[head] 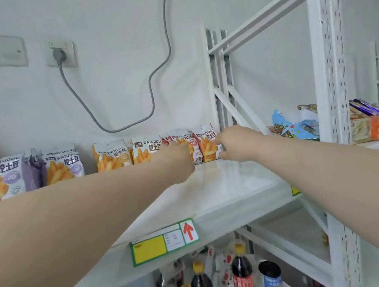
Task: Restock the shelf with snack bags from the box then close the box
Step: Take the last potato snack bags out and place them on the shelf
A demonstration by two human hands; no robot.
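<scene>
- Both forearms, closest to the lens, run from the lower corners up to mid-frame.
- Left hand (176,156): back of hand toward camera, fingertips against the red snack bags (204,144); grip hidden, cannot tell.
- Right hand (234,143): thumb above, fingers below, curled round the right edge of the same bags.
- Red snack bags stand upright at the back of the white shelf (227,187), centre frame.
- Orange snack bags (113,156) and purple snack bags (63,165) stand in the same row, further left.
- Price label (164,241) sits on the shelf's front edge; cola bottles (242,276) are below.
</scene>
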